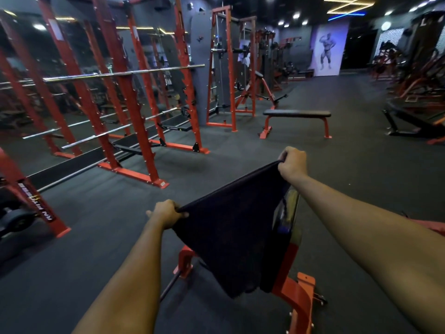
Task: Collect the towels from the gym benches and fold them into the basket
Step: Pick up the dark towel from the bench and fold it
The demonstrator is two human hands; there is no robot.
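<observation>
Two corners of a dark towel (231,227) are pinched, one by the left hand (166,214) and one by the right hand (292,163), the fingers (179,212) of each being clamped together on the top hem. The cloth is held in the air, stretched between the hands, and hangs down in front of a red-framed desk (298,292). The step in hand is judged to be the opening of a fold. It is done well if the hem is kept taut and level and the lower edge is let hang free before the corners are brought together. The lower edge is close to the red frame and could catch there. Open floor (101,237) is seen to the left and ahead; another desk (297,114) stands well apart. No basket is seen.
</observation>
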